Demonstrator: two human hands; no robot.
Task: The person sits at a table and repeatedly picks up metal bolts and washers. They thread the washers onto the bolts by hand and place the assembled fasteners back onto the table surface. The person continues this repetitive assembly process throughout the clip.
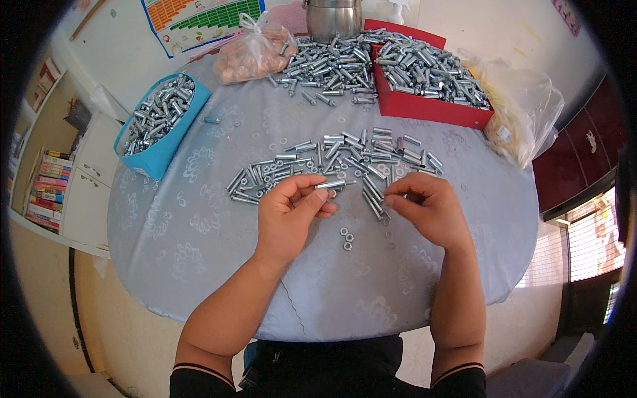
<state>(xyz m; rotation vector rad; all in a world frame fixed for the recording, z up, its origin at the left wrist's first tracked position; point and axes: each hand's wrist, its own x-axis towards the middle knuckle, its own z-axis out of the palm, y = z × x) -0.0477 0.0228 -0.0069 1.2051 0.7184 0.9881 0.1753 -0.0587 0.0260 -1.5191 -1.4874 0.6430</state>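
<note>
My left hand (286, 215) pinches a silvery sleeve anchor bolt (334, 184) between thumb and fingers, its thin threaded end pointing right. To the right of it, my right hand (432, 207) has its thumb and fingertips pressed together; whatever is between them is too small or hidden to make out. Several long bolts (373, 199) lie on the tablecloth between the hands. Just beyond the fingers spreads a loose heap of metal sleeves, bolts and nuts (345, 151). Nearer to me, several hex nuts (347, 239) sit in a small group.
A blue box (142, 156) of anchor bolts stands at the left. Farther back are a knotted plastic bag (249, 56), a big bolt pile (325, 66), a metal pot (334, 20) and a filled red box (431, 109). A clear bag (524, 113) rests at the right edge.
</note>
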